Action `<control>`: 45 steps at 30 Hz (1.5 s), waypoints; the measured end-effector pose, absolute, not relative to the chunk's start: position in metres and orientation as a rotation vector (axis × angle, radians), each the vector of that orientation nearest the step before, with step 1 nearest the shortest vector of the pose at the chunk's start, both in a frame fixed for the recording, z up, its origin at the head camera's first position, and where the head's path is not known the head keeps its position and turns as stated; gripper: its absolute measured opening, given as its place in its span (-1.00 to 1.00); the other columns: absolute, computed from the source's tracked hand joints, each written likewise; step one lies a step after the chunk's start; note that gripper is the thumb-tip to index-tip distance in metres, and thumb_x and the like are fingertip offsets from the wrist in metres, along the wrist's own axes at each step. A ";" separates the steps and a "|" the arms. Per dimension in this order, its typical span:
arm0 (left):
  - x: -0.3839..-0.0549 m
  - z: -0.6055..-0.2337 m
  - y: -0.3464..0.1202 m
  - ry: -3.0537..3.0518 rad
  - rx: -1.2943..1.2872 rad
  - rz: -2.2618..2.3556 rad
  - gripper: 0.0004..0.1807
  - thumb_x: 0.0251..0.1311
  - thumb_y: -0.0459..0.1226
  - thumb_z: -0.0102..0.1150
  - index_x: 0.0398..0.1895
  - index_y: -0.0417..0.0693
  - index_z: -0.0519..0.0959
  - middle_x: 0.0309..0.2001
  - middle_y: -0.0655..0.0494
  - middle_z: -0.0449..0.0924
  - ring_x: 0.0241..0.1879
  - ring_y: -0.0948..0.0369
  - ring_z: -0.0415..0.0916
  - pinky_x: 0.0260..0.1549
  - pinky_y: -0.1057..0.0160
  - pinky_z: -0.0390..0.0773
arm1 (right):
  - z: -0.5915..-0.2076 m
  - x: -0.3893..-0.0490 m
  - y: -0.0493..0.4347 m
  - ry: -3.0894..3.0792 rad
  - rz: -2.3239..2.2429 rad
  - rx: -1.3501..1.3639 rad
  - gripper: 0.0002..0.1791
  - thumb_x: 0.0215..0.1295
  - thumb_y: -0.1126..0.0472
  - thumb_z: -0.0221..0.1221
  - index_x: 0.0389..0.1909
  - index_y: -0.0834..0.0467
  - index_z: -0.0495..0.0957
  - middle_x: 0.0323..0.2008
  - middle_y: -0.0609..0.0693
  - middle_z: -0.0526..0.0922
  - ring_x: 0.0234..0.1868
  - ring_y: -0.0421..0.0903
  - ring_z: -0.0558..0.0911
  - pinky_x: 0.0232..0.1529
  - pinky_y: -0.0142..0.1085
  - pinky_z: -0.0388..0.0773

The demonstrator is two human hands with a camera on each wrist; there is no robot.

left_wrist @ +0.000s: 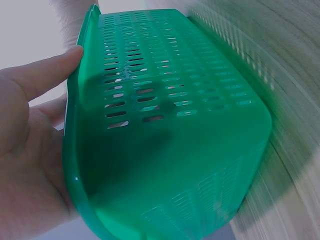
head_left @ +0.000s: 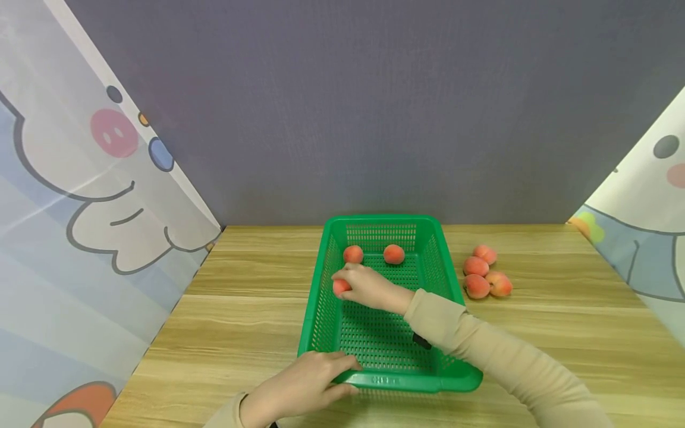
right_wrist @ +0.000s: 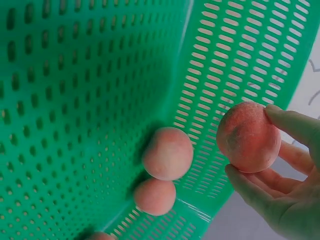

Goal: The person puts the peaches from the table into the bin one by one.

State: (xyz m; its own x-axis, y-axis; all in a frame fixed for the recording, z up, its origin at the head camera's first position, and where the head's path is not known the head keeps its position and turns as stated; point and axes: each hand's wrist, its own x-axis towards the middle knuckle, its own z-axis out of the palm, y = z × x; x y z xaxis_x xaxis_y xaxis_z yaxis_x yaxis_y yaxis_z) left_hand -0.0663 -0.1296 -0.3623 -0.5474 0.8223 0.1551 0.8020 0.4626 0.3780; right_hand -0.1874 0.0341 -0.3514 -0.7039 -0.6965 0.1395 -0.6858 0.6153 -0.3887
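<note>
A green perforated plastic basket (head_left: pixel 396 381) stands on the wooden table. My left hand (head_left: pixel 307 380) grips its near rim, left of the middle; in the left wrist view the thumb (left_wrist: pixel 55 72) lies at the outer side of that rim. Inside the basket, near the left wall, my right hand (head_left: pixel 369 288) holds a peach (right_wrist: pixel 250 137) between thumb and fingers. Two peaches, one at the far left (head_left: pixel 353 254) and one farther right (head_left: pixel 393 254), lie towards the basket's back wall. The right wrist view shows another peach (right_wrist: pixel 167 153) on the basket floor, hidden by the hand in the head view.
Right of the basket, several peaches (head_left: pixel 476 286) lie grouped on the wooden table (head_left: pixel 241 309). A dark grey panel (head_left: pixel 374 119) rises behind the table. Cartoon-printed sheets flank it on the left (head_left: pixel 43 178) and right (head_left: pixel 637 196).
</note>
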 end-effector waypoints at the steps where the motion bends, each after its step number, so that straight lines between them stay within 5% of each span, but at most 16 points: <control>1: -0.066 -0.360 -0.129 2.638 1.466 0.639 -0.76 0.19 -0.10 0.00 -0.20 -0.03 0.48 -0.29 0.24 0.55 -0.45 0.53 0.40 -0.49 0.65 0.32 | -0.353 -0.188 0.034 2.794 -0.663 -1.193 -0.59 0.10 0.22 0.20 0.00 0.25 0.46 -0.07 0.10 0.49 -0.13 -0.08 0.50 -0.20 -0.30 0.46; 8: -0.066 -0.360 -0.129 2.641 1.463 0.633 -0.78 0.18 -0.11 0.03 -0.21 -0.03 0.48 -0.31 0.24 0.55 -0.49 0.55 0.36 -0.50 0.66 0.31 | -0.358 -0.189 0.033 2.757 -0.681 -1.153 -0.58 0.12 0.19 0.19 0.01 0.26 0.45 0.03 0.13 0.44 0.01 0.00 0.46 -0.09 -0.22 0.44; 21: -0.067 -0.362 -0.130 2.637 1.468 0.633 -0.78 0.17 -0.12 0.04 -0.20 -0.03 0.47 -0.28 0.23 0.56 -0.43 0.53 0.42 -0.46 0.65 0.34 | -0.367 -0.190 0.031 2.712 -0.660 -1.157 -0.60 0.08 0.24 0.21 -0.03 0.28 0.47 -0.11 0.08 0.53 -0.33 -0.19 0.48 -0.32 -0.40 0.41; 31: -0.066 -0.361 -0.129 2.633 1.462 0.639 -0.79 0.16 -0.15 0.06 -0.21 -0.04 0.48 -0.28 0.22 0.56 -0.45 0.55 0.39 -0.46 0.65 0.34 | -0.376 -0.193 0.030 2.693 -0.668 -1.162 -0.62 0.06 0.24 0.22 -0.06 0.24 0.49 -0.20 0.02 0.58 -0.39 -0.24 0.48 -0.36 -0.43 0.41; 45: -0.067 -0.362 -0.130 2.653 1.486 0.639 -0.79 0.16 -0.12 0.05 -0.21 -0.03 0.48 -0.33 0.26 0.54 -0.46 0.55 0.37 -0.48 0.65 0.32 | -0.382 -0.191 0.027 2.676 -0.641 -1.121 -0.59 0.03 0.22 0.25 -0.05 0.24 0.50 -0.16 0.04 0.55 -0.23 -0.16 0.51 -0.28 -0.39 0.44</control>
State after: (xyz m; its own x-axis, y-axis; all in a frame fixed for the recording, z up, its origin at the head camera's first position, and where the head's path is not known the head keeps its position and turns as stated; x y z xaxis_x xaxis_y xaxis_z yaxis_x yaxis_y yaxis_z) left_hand -0.0668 -0.1298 -0.3625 -0.5421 0.8235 0.1673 0.8093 0.4581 0.3676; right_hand -0.1909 0.0274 -0.3819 -0.7030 -0.7111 0.0094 -0.6382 0.6250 -0.4496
